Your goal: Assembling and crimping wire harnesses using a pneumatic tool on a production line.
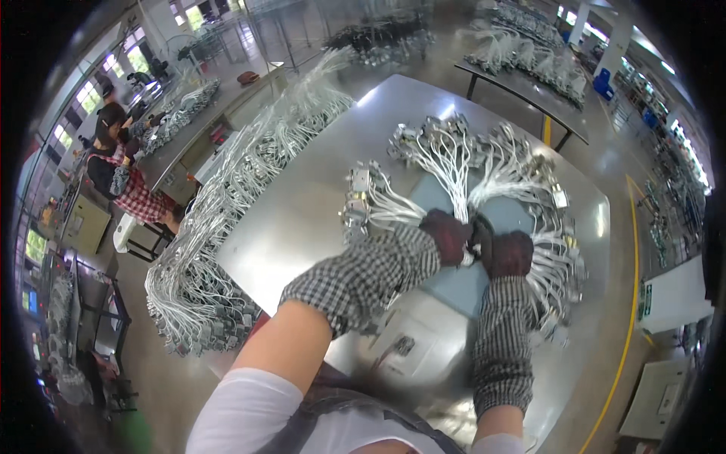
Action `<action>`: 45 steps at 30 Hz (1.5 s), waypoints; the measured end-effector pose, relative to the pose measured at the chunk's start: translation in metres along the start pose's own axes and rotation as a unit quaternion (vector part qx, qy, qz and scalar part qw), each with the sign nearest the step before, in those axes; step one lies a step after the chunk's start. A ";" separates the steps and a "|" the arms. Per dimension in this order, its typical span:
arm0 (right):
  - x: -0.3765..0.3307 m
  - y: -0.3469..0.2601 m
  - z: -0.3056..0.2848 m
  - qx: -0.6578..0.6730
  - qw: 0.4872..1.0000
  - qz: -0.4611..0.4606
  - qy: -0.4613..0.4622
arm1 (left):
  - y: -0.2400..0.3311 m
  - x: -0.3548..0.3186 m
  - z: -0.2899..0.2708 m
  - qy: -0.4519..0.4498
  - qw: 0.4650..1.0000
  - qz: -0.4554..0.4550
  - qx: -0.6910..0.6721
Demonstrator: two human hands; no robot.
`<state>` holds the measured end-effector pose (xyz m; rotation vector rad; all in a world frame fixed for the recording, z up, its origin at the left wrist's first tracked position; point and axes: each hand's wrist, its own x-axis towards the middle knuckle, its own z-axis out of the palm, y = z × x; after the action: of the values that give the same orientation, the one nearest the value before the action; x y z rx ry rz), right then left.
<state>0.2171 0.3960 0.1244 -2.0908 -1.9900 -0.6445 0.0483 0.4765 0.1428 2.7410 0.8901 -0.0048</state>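
Both my hands wear dark maroon gloves and checked sleeve covers, and they meet at the middle of a fan of white cables. My left hand (448, 236) is closed where a gathered bundle of white cables (458, 193) runs down to it. My right hand (511, 254) is closed just beside it, its fingers turned inward; a dark shape between the hands is unclear. Metal connector ends (439, 136) spread outward around the fan, over a blue-grey sheet (457, 286) on the shiny metal table (280, 227).
A long heap of white cables (219, 219) lies left of the table. Beyond it a person (125, 163) in a red checked garment works at a bench. More cable bundles (522, 60) lie on a far table. A yellow line (631, 303) marks the floor at right.
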 end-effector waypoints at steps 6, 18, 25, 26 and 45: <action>-0.023 -0.014 -0.045 0.195 0.978 0.071 -0.003 | -0.001 -0.047 -0.049 0.081 0.987 0.038 -0.130; -0.302 -0.096 -0.211 0.473 0.832 0.291 0.012 | -0.008 -0.247 -0.012 0.042 0.964 0.208 0.160; -0.516 -0.109 -0.181 0.550 0.574 0.606 0.028 | -0.041 -0.245 -0.035 -0.056 0.965 0.159 -0.199; -0.536 -0.105 -0.167 0.536 0.526 0.660 0.021 | -0.044 -0.246 -0.042 -0.052 0.972 0.112 -0.198; -0.586 -0.061 -0.065 0.483 0.594 0.552 0.331 | -0.015 -0.263 0.060 -0.017 0.981 0.095 0.166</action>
<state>0.1402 -0.1555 -0.0784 -1.4738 -0.1842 0.0276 -0.1691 0.3218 0.1028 3.1137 0.6644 -0.1792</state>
